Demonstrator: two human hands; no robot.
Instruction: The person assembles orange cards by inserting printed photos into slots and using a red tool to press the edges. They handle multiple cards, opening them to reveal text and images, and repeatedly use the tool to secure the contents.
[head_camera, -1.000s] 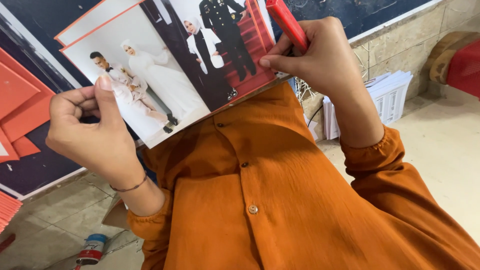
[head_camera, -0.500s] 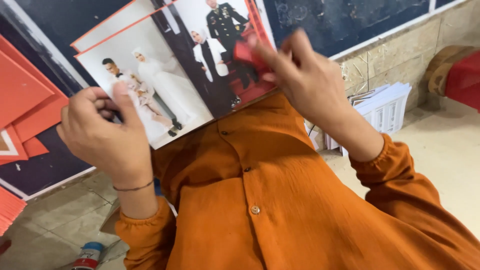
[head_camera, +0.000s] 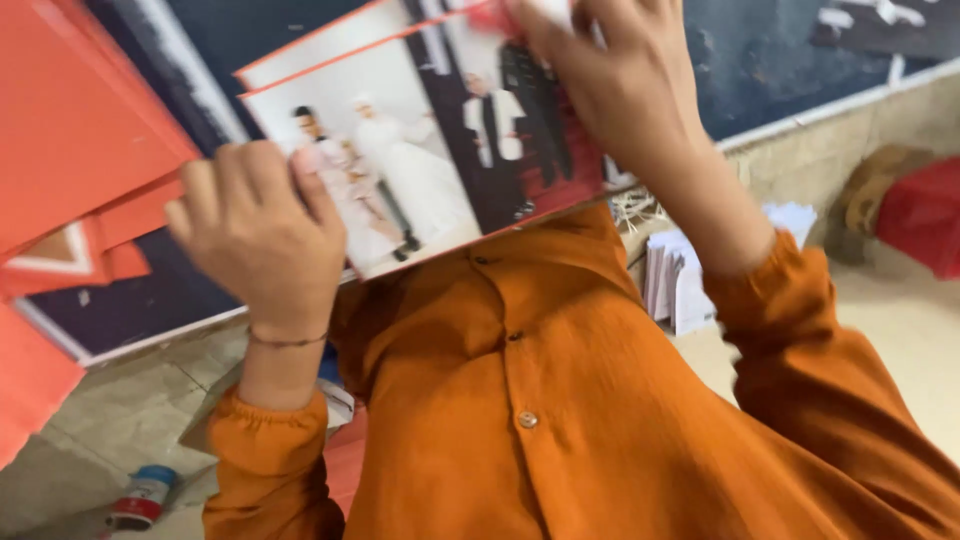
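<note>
I watched the left hand (head_camera: 262, 232) closed on the left edge of the photo album (head_camera: 420, 150), thumb pressed on the printed page and fingers curled behind it. The album was held up close against the chest, above the orange shirt (head_camera: 560, 400), tilted so its right side rose toward the top of the view. Its open page showed wedding pictures: a couple on a pale ground at the left, figures in dark clothes on a red ground at the right. An orange border ran along the top edge of the page.

The right hand (head_camera: 610, 80) lay over the album's upper right part, fingers spread downward across the page. It was blurred, and I could not tell whether it gripped the page or only rested on it. Something red showed just at its upper left, too smeared for me to name.

Behind the album stood a dark board (head_camera: 760, 60) with a pale frame, leaning along the wall. At the far left, orange sheets (head_camera: 70, 130) overlapped one another. Down on the tiled floor (head_camera: 100, 420), near the left sleeve, lay a small tube (head_camera: 140, 497) with a blue cap and red band. To the right of the shirt stood a stack of white papers (head_camera: 680, 280), and well beyond it, at the right edge, a red bundle (head_camera: 925, 215).
</note>
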